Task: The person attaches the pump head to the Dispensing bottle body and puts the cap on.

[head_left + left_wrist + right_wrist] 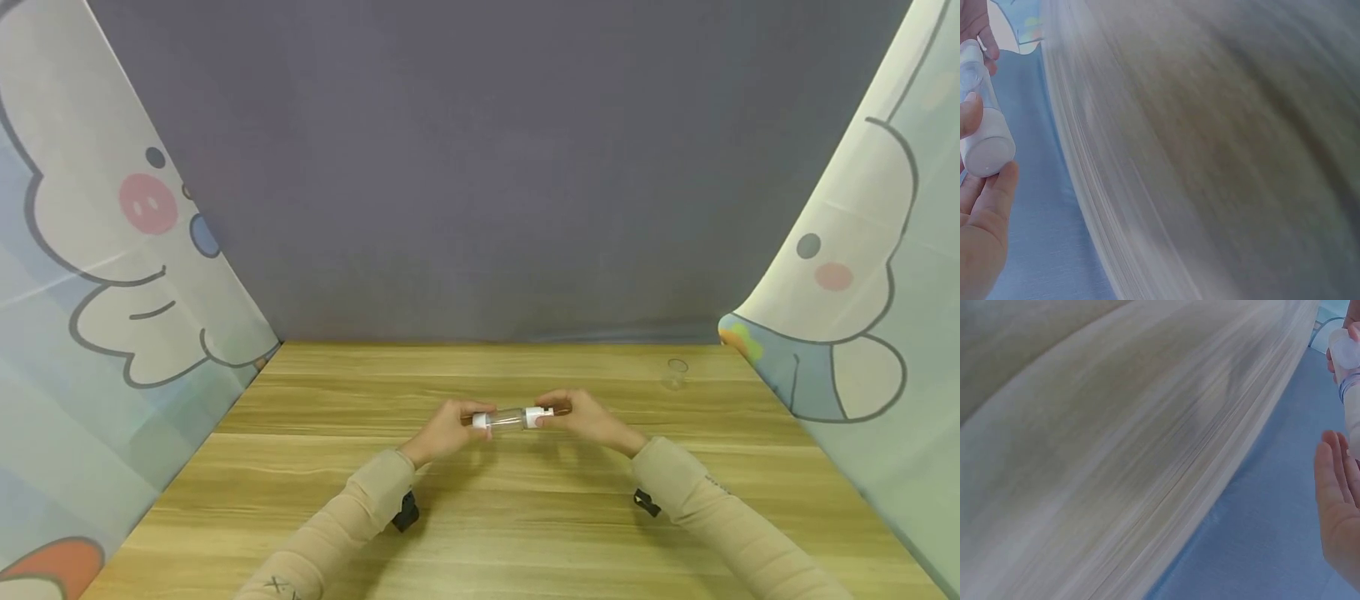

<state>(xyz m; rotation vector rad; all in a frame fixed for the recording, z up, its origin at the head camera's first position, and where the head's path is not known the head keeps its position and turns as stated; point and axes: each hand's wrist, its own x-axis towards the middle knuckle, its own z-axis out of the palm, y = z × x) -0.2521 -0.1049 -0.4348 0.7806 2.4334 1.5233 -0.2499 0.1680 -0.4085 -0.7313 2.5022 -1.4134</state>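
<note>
I found the clear bottle [507, 419] just below the centre of the head view, lying sideways between both hands, its white right end slightly higher in the frame than its white left end. The left hand [447, 428] pinched the left end between thumb and fingers, and the left wrist view showed that same grip round its flat white face at the left edge. The right hand [588, 419] held the other end, thumb and fingers drawn in on it; from my right wrist feed, cut off at the right edge, I couldn't make out its thumb. Well apart, towards the right of the frame, I saw a clear cup [676, 377] near the far edge of the wooden table [247, 467]. A grey backdrop [487, 167] filled the top centre.
</note>
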